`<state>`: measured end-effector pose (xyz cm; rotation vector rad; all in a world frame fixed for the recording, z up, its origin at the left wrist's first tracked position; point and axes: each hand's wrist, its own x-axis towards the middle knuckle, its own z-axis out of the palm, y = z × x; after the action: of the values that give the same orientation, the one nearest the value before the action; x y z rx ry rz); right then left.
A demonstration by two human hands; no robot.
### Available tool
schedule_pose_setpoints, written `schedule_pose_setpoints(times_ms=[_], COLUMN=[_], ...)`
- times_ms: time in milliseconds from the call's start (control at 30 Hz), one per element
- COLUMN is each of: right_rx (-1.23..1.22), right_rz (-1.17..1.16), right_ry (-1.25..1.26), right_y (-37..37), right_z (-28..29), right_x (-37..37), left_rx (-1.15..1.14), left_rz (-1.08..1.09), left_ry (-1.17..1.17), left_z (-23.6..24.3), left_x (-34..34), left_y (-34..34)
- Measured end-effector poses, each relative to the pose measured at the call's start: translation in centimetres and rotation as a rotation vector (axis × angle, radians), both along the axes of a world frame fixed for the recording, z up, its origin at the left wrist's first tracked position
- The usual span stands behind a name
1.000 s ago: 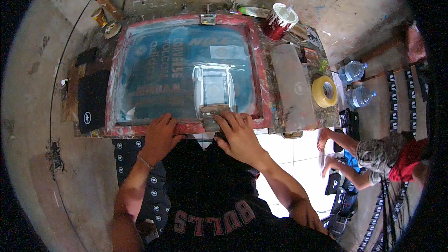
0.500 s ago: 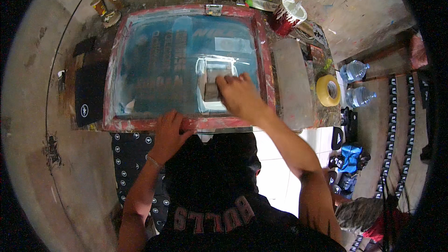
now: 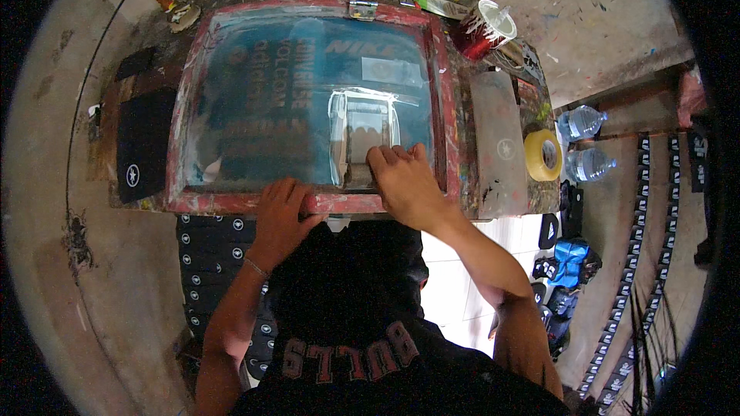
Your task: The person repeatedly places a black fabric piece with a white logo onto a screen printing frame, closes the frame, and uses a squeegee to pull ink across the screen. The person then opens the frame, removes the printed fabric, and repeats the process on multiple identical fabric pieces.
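A screen-printing frame (image 3: 281,202) with red, paint-worn bars and teal mesh (image 3: 270,135) lies flat on the bench in front of me. My left hand (image 3: 285,212) grips the near bar, fingers over the top and thumb along the front edge. My right hand (image 3: 408,189) is closed on a squeegee (image 3: 359,176), mostly covered by my fingers, at the near end of a see-through window in the mesh. Bright white tape (image 3: 337,135) borders that window. A metal hinge clamp (image 3: 362,9) sits on the frame's far bar.
Right of the frame are a red paint can (image 3: 486,31) with white drips, a roll of yellowish tape (image 3: 543,156) and a grey board (image 3: 499,139). A black printed piece (image 3: 145,142) lies at the left. Water bottles (image 3: 590,163) and rows of printed black strips (image 3: 634,239) are farther right.
My right hand has pulled the squeegee toward me, down to the near end of the window. My left hand has stayed on the near bar.
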<state>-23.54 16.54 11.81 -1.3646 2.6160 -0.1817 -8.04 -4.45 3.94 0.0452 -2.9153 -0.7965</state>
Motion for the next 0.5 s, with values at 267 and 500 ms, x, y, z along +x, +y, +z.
schedule_pose_setpoints(times_ms=[267, 500], right_rx=[-0.105, -0.193], right_rz=[-0.017, -0.017], right_ry=[0.114, 0.207], right_y=[0.23, 0.21], right_z=[-1.15, -0.78], right_x=[0.21, 0.86], left_rx=[0.041, 0.018], left_rz=[0.039, 0.050], left_ry=[-0.053, -0.044], left_z=[-0.45, -0.19], left_x=[0.11, 0.09], left_y=[-0.01, 0.16])
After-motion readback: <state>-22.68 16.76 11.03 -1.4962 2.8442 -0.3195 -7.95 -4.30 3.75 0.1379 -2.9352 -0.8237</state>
